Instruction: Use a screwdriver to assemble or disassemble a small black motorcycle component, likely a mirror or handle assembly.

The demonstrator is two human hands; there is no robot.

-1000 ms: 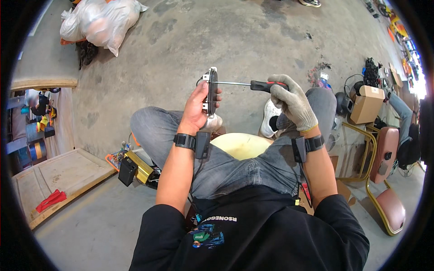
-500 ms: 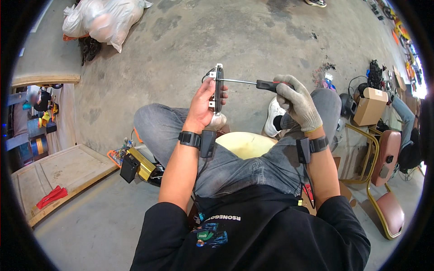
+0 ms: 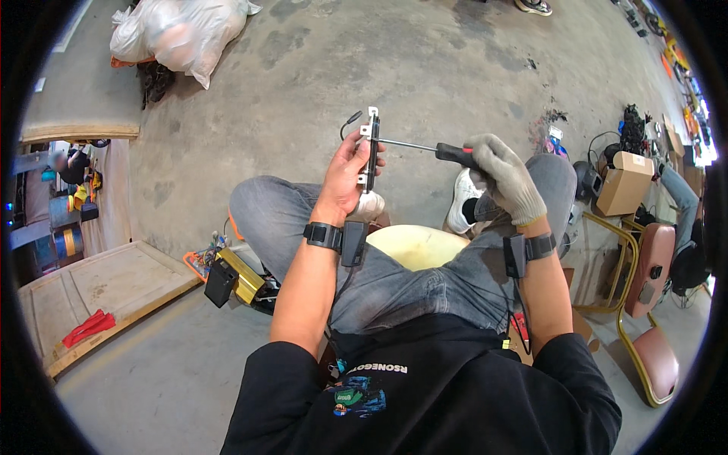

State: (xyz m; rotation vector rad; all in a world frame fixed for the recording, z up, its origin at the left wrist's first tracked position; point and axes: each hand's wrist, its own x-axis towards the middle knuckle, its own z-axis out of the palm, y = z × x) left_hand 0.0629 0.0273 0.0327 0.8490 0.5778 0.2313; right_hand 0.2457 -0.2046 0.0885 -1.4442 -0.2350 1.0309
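Observation:
My bare left hand [image 3: 342, 182] grips a narrow black part [image 3: 372, 159] with silver brackets and a short black cable at its upper end, held upright at chest level. My right hand [image 3: 503, 176], in a grey knit glove, is wrapped round a black-and-red screwdriver [image 3: 453, 152]. The screwdriver's shaft lies level, its tip at the part near my left thumb; whether it sits in a screw is too small to tell. A pale yellow pad or seat [image 3: 415, 246] lies below between my legs.
A white sack [image 3: 174, 38] lies at the upper left, a wooden board [image 3: 152, 273] with red cloth at the left. Electronics with a gold housing [image 3: 243, 277] sit by my left knee. A cardboard box [image 3: 622, 186], chair [image 3: 651, 269] and assorted clutter stand at the right.
Both hands, the part and the screwdriver have shifted slightly right in the view. The part has turned a little, showing a narrower face, and more of its cable shows.

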